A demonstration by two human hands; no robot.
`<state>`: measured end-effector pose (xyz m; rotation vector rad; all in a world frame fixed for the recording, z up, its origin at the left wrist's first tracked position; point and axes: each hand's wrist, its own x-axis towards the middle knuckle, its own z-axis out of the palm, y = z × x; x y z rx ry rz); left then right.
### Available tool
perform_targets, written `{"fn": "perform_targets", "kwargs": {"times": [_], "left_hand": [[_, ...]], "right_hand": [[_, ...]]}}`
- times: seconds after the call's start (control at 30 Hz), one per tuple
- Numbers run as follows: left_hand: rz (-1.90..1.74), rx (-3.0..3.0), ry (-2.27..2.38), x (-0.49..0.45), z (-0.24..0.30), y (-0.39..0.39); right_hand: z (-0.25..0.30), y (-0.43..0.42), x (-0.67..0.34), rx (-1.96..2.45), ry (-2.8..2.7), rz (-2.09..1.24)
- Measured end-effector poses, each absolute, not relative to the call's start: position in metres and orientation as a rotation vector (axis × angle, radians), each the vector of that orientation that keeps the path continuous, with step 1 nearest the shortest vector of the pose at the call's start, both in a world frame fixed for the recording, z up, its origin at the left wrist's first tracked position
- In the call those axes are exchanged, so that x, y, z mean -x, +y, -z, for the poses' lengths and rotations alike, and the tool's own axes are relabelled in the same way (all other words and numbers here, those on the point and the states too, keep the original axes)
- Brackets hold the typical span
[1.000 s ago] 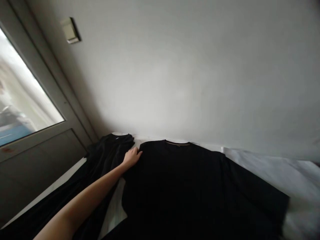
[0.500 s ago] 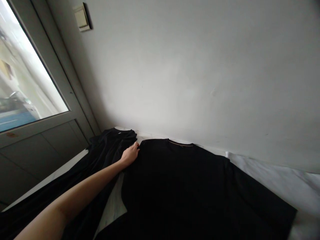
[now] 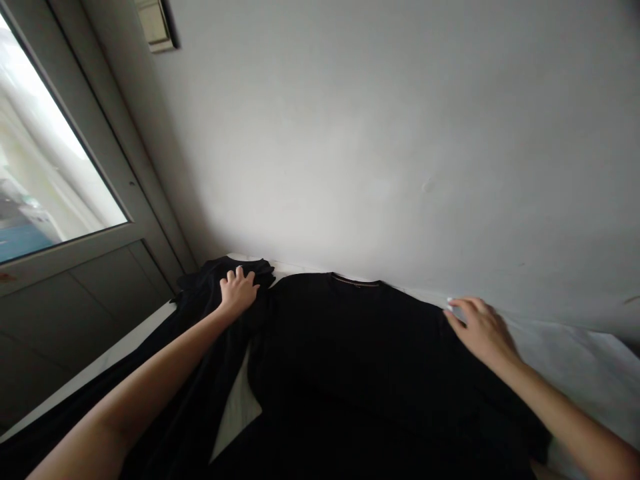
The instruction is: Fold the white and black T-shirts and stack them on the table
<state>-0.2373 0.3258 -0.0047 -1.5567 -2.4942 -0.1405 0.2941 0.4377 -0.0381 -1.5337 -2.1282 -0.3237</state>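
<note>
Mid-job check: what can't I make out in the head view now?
- Shirt: hem, cut off by the head view's bottom edge.
- Left hand: palm contact with the left garment, hidden by the hand's back, head view.
- Right hand: whether it pinches any fabric; fingertips too small and blurred, head view.
- Switch: top, cut off by the head view's upper edge.
- Window: scene beyond, blurred, head view.

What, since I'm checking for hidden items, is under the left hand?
The leftmost black garment shows around and beneath the left hand; the part it covers can't be seen.
</note>
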Motion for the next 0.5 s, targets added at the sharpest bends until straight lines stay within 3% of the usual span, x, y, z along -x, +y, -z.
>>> {"fn": "perform_targets", "kwargs": {"times": [0.27,0.4,0.5], "left_hand": [[0.153,1.719,-2.417,0.239,0.017,0.267],[0.251,1.901,-2.378,0.219,0.02,0.256],[0.488,1.909,-2.664,0.213,0.021,0.267]], "right_hand": [[0.06,0.303,-0.097,1.049,-2.679,-0.329],[0.069,0.277,-0.054,0.99,-2.806,-0.391],[0.073,0.278,-0.048,1.012,-2.833,-0.36]]}}
